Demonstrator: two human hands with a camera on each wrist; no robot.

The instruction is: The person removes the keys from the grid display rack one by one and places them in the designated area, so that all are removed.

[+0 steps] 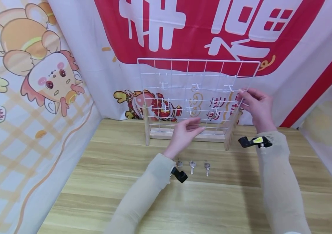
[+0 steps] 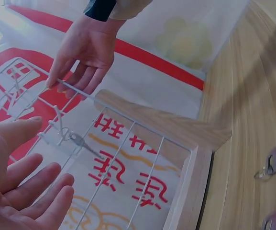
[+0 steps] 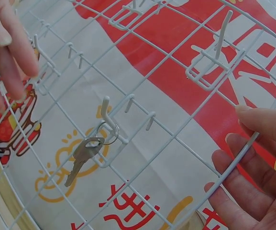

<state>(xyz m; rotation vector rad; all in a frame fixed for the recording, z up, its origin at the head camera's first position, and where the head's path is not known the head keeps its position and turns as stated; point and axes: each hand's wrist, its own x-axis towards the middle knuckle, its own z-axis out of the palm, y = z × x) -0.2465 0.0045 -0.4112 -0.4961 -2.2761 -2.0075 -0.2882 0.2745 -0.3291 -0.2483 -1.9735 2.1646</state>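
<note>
A white wire grid rack [image 1: 187, 60] with hooks stands upright in a wooden base at the back of the table. My right hand [image 1: 258, 105] grips its right side wire, fingers curled round it in the right wrist view. My left hand [image 1: 183, 133] is in front of the rack's lower middle, fingers loosely spread and holding nothing. From the lower right hook [image 3: 106, 108] hangs a key [image 3: 84, 155] by its ring; the left wrist view shows that hanging key [image 2: 82, 143] too. Three more keys lie on the table: a left one [image 1: 179, 163], a middle one [image 1: 192, 165] and a right one [image 1: 207, 168].
The rack's wooden base [image 1: 187, 136] rests on the wood-grain table [image 1: 206, 204] near its back edge. Behind hangs a red and white printed cloth [image 1: 198, 42]. Another patterned cloth [image 1: 75, 136] borders the table's left side. An upper right hook [image 3: 219, 40] carries no key.
</note>
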